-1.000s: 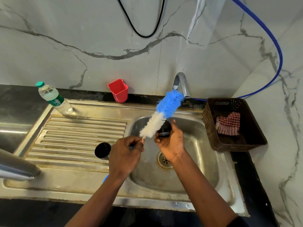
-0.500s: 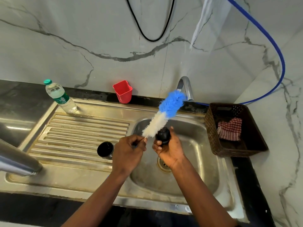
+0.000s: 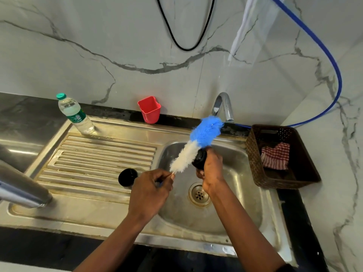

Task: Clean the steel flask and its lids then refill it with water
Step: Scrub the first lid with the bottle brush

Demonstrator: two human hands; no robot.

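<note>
Over the sink basin [image 3: 241, 209], my right hand [image 3: 213, 169] grips a small black flask lid [image 3: 200, 158]. My left hand [image 3: 150, 190] holds the handle of a bottle brush [image 3: 196, 143] with white and blue bristles; the bristles lie against the lid. A second black lid [image 3: 128, 177] stands on the ribbed drainboard [image 3: 94, 160], left of my left hand. The steel flask [image 3: 21, 188] lies on its side at the left edge, partly out of frame.
A plastic water bottle [image 3: 75, 114] stands at the back left of the drainboard. A red cup [image 3: 149, 109] sits by the wall, a tap [image 3: 224, 107] behind the basin. A brown basket [image 3: 302, 169] with a checked cloth [image 3: 276, 155] sits at right.
The view has shifted slightly. My right hand has lifted the lid higher along the brush's bristles; my left hand keeps the brush in nearly the same pose.
</note>
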